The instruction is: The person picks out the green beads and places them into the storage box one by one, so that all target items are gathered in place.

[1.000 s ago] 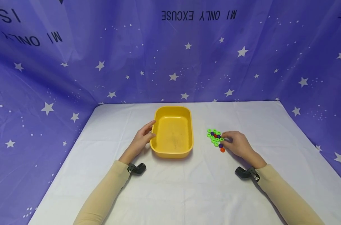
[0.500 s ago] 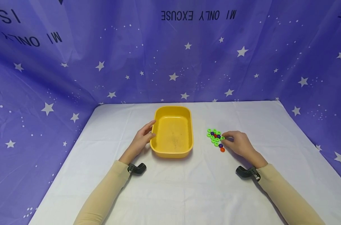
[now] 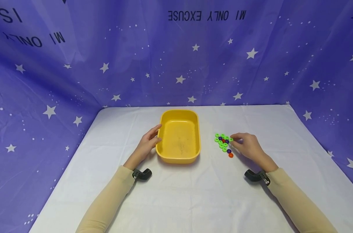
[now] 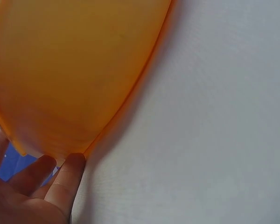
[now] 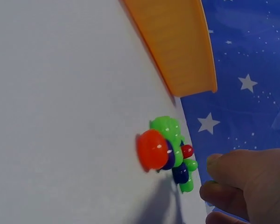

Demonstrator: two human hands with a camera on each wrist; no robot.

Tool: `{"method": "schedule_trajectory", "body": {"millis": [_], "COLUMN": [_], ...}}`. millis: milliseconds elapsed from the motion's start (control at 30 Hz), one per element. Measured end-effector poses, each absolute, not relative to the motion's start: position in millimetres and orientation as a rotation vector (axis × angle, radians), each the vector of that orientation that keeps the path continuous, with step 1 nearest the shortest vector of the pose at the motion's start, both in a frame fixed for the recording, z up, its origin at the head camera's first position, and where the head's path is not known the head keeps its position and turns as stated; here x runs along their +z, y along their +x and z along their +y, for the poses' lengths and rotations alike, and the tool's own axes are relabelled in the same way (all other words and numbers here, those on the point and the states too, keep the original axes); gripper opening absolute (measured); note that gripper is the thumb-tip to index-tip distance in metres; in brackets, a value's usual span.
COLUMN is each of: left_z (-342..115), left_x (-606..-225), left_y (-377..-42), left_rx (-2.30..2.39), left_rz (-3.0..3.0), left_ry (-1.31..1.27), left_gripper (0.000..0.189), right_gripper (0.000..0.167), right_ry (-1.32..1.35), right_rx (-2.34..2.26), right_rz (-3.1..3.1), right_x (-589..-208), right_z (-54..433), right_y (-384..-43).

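Observation:
In the head view my left hand (image 3: 145,144) rests at the left rim of a yellow plastic bin (image 3: 179,160), thumb and index fingertip at the edge. The left wrist view shows extended fingers (image 4: 67,182) against the bin's outer wall. To the bin's right lies a loose cluster of small glossy beads: green rings (image 3: 221,146), dark purple ones (image 3: 229,151) and red ones. My right hand (image 3: 247,145) is at the cluster's right side, its thumb and index finger pinching a green ring bead (image 3: 231,139). In the right wrist view the hand's fingertips largely hide that bead.
A white cloth (image 3: 176,200) covers the table. A purple curtain with stars (image 3: 179,58) hangs behind and on both sides. An orange-red bead (image 3: 231,155) lies at the cluster's near end. Black wrist cameras (image 3: 142,174) sit on both forearms.
My right hand has shifted slightly away from me, and the green ring bead at its fingertips has moved with it along the cluster's right edge. The left hand and bin stay put.

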State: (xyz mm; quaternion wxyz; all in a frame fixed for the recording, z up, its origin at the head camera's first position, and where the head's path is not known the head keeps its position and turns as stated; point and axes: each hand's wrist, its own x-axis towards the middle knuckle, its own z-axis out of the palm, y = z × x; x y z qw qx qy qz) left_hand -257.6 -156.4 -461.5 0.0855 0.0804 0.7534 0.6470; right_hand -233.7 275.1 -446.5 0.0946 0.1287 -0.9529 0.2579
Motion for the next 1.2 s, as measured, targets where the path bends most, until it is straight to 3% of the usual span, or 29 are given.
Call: {"method": "schedule_trajectory", "body": {"millis": [667,1200], "left_z": [-157,-156], "left_x": [-461,-461], "left_y": [-258,-257], "left_rx": [1.934,1.943], "left_rz": [2.253,2.252], "left_ry": [0.266,0.257], "left_gripper": [0.068,0.067], "right_gripper": [0.027,0.027], "right_ry": [0.578,0.795], "right_rx": [0.765,0.833], "right_rz": [-2.769,-2.698], "right_x": [-411,-394], "right_z": [235,173], "right_y": [-258,-260]}}
